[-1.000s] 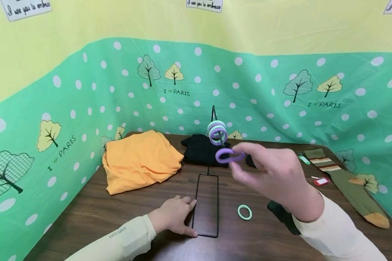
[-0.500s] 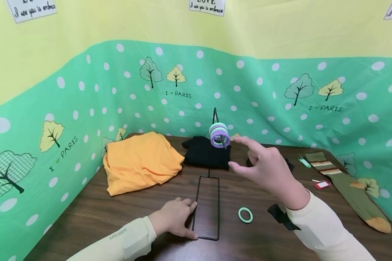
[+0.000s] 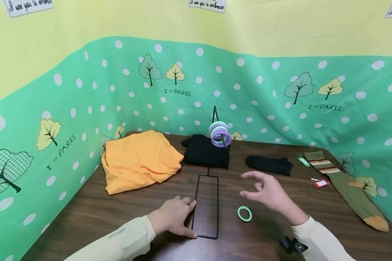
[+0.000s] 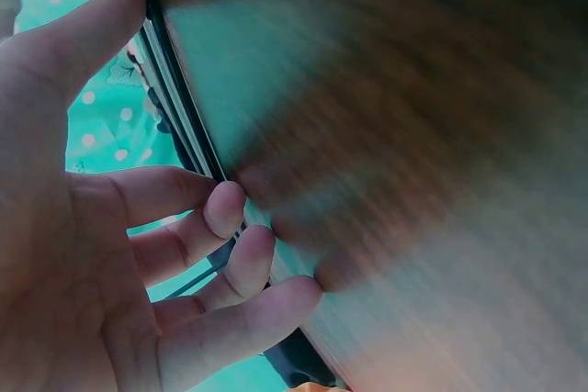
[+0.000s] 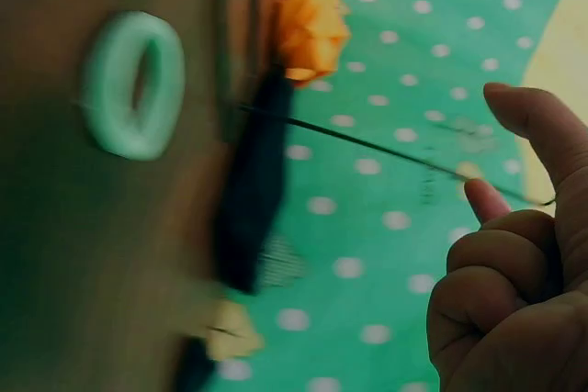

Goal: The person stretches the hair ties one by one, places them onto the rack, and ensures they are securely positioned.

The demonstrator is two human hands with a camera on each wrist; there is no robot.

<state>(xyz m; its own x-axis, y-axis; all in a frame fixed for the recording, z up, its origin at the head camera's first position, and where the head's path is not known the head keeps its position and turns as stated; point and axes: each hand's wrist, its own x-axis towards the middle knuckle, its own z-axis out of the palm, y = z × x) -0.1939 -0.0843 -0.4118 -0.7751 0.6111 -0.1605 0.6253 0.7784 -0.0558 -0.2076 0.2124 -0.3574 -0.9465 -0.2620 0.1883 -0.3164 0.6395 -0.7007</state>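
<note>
My left hand [image 3: 174, 217] rests on the table, thumb and fingertips touching the left side of the black wire stand's base [image 3: 218, 206]. The left wrist view shows those fingers [image 4: 253, 319] lightly bent at the base's edge. Several mint and purple rings hang together on the stand's arm, a purple ring [image 3: 212, 140] at the front. My right hand [image 3: 268, 190] holds nothing; its thumb and index finger are apart and the other fingers curl in. Below and left of it, a mint ring [image 3: 239, 214] lies flat on the table, also a blurred mint ring [image 5: 106, 89] in the right wrist view.
An orange cloth [image 3: 143, 161] lies at the back left, a folded black cloth [image 3: 199, 154] behind the stand. To the right are a black sock [image 3: 269, 165], a green tag [image 3: 303, 160], a red tag [image 3: 321, 183] and an olive sock [image 3: 349, 192]. Patterned fabric encloses the table.
A purple ring carried by my right hand now hangs at the front of the stand's arm. The right hand has released it and drawn back, down and right. The left hand stays put.
</note>
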